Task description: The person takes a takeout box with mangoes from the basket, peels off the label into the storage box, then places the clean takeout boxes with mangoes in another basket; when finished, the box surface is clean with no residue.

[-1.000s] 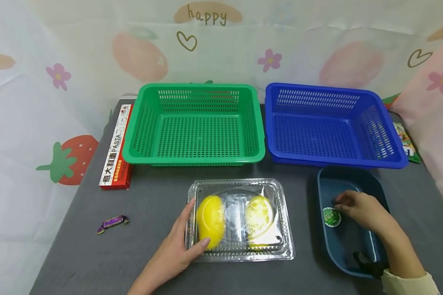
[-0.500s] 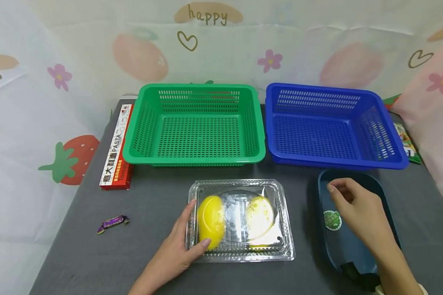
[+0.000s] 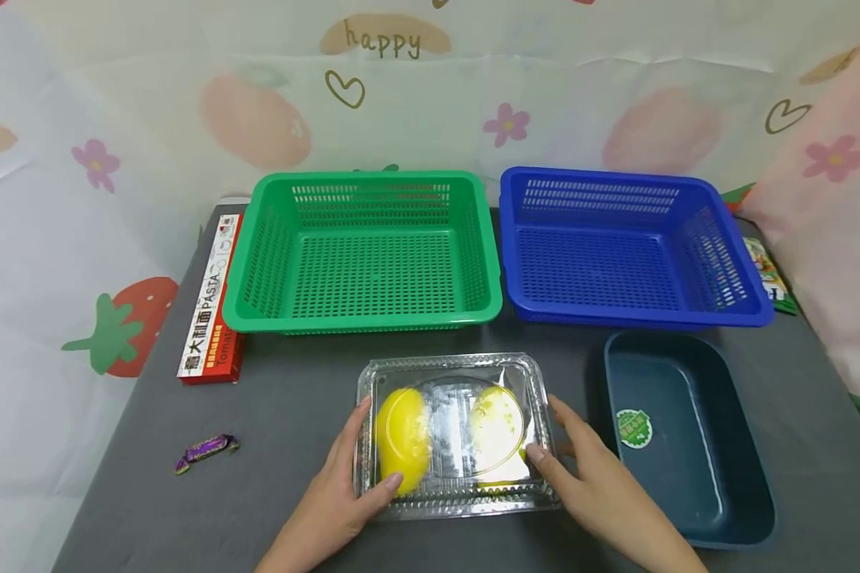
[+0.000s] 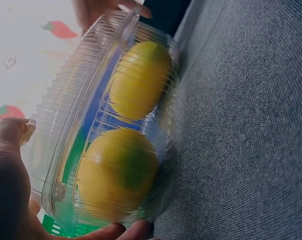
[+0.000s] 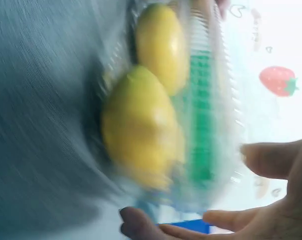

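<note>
A clear plastic clamshell container point(image 3: 450, 422) lies on the table with two yellow mangoes point(image 3: 404, 439) inside, green-tinged in the wrist views. My left hand point(image 3: 333, 477) grips its left side, thumb on the lid and fingers along the side wall; the left wrist view shows the thumb point(image 4: 13, 135) at the lid's edge. At the container's right side is my right hand point(image 3: 595, 477), its thumb over the lid's edge and its fingers fairly straight beside the wall. Blur in the right wrist view softens the container point(image 5: 215, 150), with the fingers spread around its near end.
Behind the container stand a green basket point(image 3: 365, 322) and a blue basket point(image 3: 638, 314). A dark blue tub point(image 3: 688, 454) with a green round sticker sits at right. A pasta box point(image 3: 211, 302), a purple-wrapped candy point(image 3: 206, 450) and a green packet point(image 3: 768, 274) lie around the edges.
My right hand has come out of the dark blue tub and moved left to the container's right side. My left hand keeps its hold. The head view has shifted slightly.
</note>
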Motion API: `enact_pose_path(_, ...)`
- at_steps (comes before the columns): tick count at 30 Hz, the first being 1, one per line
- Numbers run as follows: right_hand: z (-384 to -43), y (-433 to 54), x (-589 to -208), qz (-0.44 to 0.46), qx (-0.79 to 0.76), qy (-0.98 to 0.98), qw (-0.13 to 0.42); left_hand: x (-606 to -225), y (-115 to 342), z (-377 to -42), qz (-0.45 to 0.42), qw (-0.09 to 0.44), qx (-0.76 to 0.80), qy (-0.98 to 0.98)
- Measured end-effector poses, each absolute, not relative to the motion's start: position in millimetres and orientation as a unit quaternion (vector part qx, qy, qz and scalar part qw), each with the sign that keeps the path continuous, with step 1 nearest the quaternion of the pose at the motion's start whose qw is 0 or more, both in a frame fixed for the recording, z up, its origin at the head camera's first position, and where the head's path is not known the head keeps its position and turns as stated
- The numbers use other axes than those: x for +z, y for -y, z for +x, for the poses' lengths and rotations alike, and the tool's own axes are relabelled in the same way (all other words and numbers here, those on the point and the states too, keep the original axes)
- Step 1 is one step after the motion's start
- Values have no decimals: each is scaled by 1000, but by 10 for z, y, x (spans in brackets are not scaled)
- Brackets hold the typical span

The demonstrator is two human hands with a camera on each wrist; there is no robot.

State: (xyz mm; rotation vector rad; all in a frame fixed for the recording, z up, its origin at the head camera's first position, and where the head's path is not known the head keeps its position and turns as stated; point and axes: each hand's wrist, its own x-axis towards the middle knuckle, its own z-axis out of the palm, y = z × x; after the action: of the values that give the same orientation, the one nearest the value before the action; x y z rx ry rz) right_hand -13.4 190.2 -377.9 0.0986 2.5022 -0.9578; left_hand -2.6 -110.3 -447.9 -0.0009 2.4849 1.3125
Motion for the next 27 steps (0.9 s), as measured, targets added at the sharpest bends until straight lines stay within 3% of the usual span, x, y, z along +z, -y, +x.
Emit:
enact_pose_path(8,-50,-1793,-4057,56,-430,-881,190,-4475,1087,-15,0,162,465,-870)
enact_pose_path(19,-26,-1740,-4123,78,-466,-866,162,-4380,1097,-48,18,152,460,-875)
enact_pose_path(27,-42,-1700,-4159,90,-458,-870,161,-4027,1124,-234,68,55,371,-924)
